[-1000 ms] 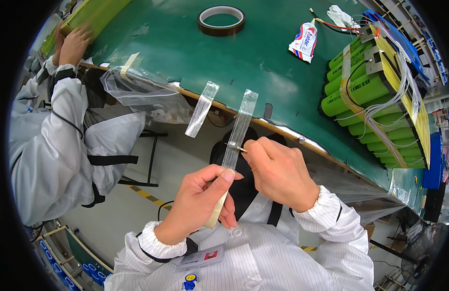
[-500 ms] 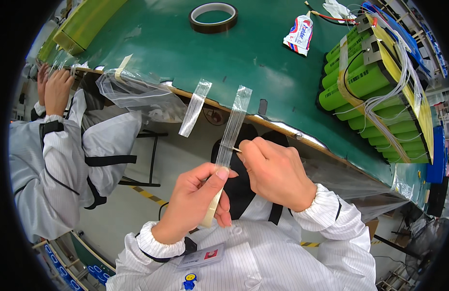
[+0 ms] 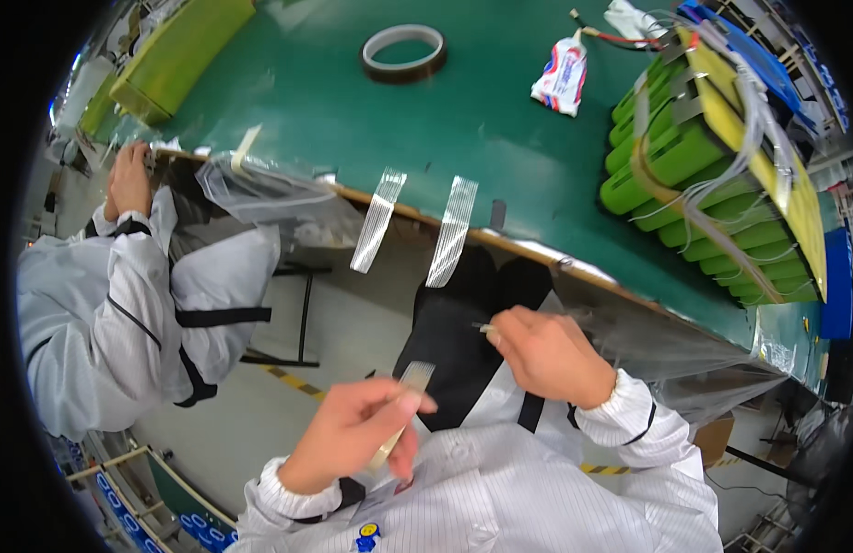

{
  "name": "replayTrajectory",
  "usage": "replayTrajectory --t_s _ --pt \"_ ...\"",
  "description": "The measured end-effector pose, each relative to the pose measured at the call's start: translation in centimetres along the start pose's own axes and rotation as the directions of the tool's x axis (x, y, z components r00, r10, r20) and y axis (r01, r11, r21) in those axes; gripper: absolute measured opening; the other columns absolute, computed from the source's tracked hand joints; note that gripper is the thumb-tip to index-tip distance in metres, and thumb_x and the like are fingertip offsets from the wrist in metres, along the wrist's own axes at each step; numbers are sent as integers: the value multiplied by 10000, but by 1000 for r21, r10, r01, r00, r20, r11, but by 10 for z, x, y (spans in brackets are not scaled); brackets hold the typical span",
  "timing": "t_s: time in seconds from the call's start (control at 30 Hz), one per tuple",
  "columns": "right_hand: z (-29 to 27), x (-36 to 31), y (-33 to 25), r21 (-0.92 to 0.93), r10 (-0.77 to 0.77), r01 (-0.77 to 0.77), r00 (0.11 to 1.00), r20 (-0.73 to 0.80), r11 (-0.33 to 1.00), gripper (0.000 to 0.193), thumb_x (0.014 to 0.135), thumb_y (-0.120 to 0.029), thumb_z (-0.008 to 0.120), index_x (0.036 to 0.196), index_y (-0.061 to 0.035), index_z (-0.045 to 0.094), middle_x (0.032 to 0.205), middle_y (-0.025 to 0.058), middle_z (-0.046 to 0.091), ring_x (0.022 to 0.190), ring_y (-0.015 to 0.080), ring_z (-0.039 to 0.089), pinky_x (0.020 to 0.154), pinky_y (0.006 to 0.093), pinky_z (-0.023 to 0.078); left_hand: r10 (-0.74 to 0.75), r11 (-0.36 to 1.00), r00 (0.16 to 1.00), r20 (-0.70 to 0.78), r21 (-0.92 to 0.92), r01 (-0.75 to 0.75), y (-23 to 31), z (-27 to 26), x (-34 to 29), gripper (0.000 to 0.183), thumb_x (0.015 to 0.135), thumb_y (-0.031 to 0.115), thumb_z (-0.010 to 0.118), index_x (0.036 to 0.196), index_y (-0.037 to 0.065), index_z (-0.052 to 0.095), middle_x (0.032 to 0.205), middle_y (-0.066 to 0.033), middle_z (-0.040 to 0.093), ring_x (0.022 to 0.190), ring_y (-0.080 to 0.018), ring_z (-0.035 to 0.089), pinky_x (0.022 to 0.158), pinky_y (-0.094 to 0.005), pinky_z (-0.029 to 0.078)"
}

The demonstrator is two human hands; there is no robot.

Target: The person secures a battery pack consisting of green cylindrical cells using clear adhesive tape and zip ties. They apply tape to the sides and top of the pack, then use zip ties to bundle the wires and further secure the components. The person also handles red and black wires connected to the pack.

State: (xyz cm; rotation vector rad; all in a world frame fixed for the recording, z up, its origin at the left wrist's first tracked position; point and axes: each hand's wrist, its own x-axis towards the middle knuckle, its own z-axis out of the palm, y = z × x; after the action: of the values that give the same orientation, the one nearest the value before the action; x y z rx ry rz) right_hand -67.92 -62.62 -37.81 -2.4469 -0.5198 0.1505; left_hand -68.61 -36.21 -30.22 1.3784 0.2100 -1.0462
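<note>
My left hand, low in front of my body, pinches the remaining length of clear striped filament tape. The tape's cut end sticks up past the thumb. Farther right, my right hand is closed on a small, thin blade-like tool; only its tip shows. Two short strips of the same tape hang from the table edge: a left strip and a right strip. Both are stuck by their upper ends, with their lower ends free. Neither hand touches them.
On the green table lie a brown tape roll and a white packet. A green cell battery pack with loose wires stands at right, a yellow-green block at far left. A co-worker sits at left; plastic sheeting hangs nearby.
The long tape strip has been severed; its upper part stays on the table edge. My left hand has drawn down with the rest, and my right hand has moved right and down with the tool.
</note>
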Motion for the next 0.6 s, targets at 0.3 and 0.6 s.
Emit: replayTrajectory --t_s 0.3,0.6 --pt "-39 -11 -33 117 -79 91 992 -102 989 86 893 -113 647 930 -35 647 797 118 640 673 317 628 589 387 501 596 734 784 -176 515 -443 114 -21 -25 256 983 142 545 1194 6 591 648 -41 600 472 -104 574 456 -256 455" --pt "-85 33 -53 6 -53 64 873 -485 998 131 861 -10 582 988 10 561 825 204 597 752 425 608 654 473 509 920 -143 385 67 975 171 191 -116 171 431 983 289 556 1291 -8 507 790 -286 662 653 -430 663 621 -523 531"
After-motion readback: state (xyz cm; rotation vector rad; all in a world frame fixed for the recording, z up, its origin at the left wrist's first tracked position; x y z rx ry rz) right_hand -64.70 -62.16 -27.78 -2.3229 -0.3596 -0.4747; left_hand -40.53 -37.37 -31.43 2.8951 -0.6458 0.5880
